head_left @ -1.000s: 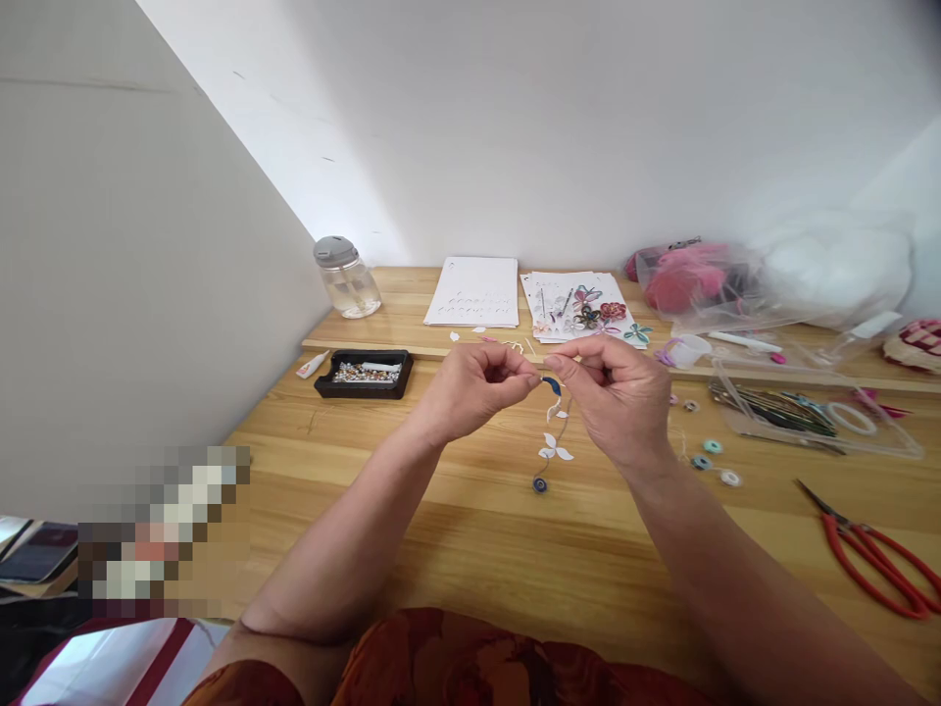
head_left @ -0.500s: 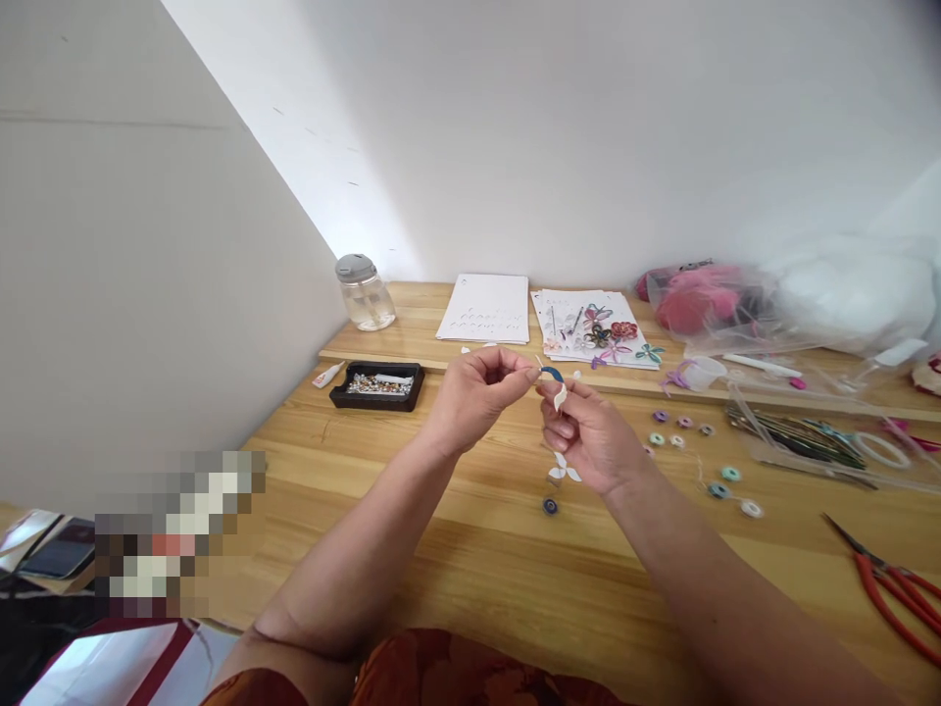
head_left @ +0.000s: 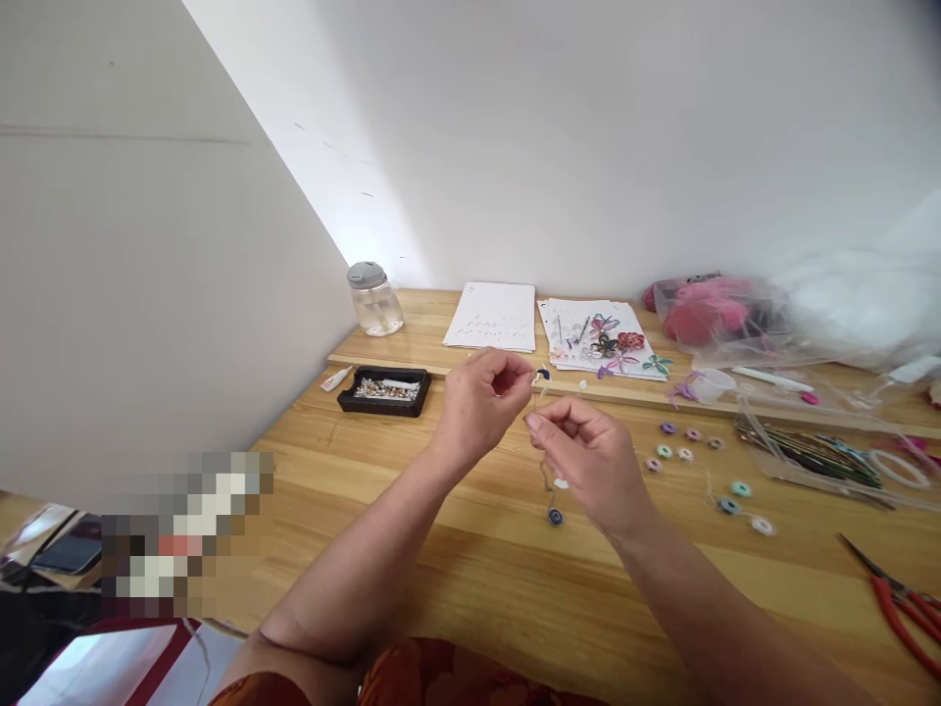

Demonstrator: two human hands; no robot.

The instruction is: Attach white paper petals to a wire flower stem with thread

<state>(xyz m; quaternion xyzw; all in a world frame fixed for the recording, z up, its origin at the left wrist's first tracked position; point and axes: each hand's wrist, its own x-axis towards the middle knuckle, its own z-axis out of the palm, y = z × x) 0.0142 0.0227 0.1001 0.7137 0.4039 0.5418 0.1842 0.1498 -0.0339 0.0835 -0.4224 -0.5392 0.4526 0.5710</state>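
Above the middle of the desk, my left hand (head_left: 477, 410) pinches the end of a small petal piece (head_left: 544, 376), partly dark blue and partly white. My right hand (head_left: 594, 459) is closed just below and to the right, thumb against forefinger on a fine thread. Thread hangs beneath my right hand toward a dark blue thread bobbin (head_left: 555, 516) on the desk. A white petal cutout (head_left: 562, 482) lies there, mostly covered by my right hand. The exact grip on the thread is too small to see clearly.
A black tray of beads (head_left: 383, 390) and a lidded jar (head_left: 374, 299) stand left. Paper sheets (head_left: 491, 316) and flower pieces (head_left: 605, 345) lie behind. Several bobbins (head_left: 668, 428), a clear tool box (head_left: 809, 453) and red-handled scissors (head_left: 893, 593) are at right.
My right hand has come down and away from the petal piece, now pinching thread below it. My left hand still holds the piece, which has turned. The view has shifted slightly.
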